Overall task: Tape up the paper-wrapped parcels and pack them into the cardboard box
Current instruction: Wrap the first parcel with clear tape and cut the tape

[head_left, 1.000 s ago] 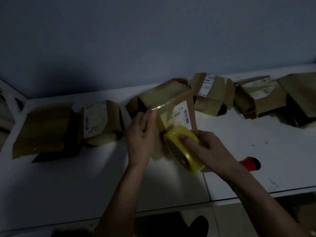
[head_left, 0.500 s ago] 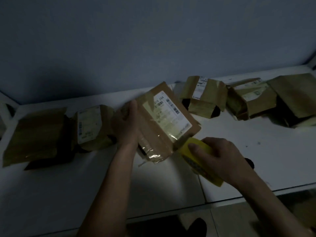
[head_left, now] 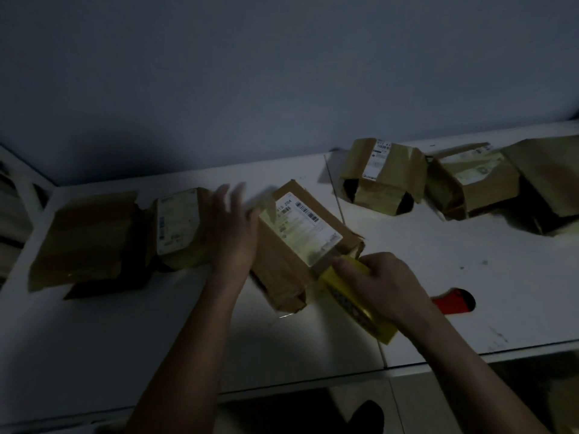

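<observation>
— What was the room like?

— Dim. You stood at a white table set against a blue-grey wall, with brown paper parcels along the far side.

— Where was the parcel I was taping?

— The parcel lay flat in the middle of the table, label facing up, tilted so one corner pointed at you.

— And my hands?

— Your left hand lay against the parcel's left edge, fingers straight and slightly spread, reaching past its far corner. It was blurred, so I could not tell how firmly it pressed. Your right hand was curled round the yellow dispenser, its front end touching the parcel's near right edge, your thumb along the top.

— What else lay there?

— Two parcels to your left, a plain one and a labelled one touching it. Three more stood far right: one with a label, another just beside it, and a large dark one at the edge. A red object lay just beside your right wrist, partly hidden.
</observation>
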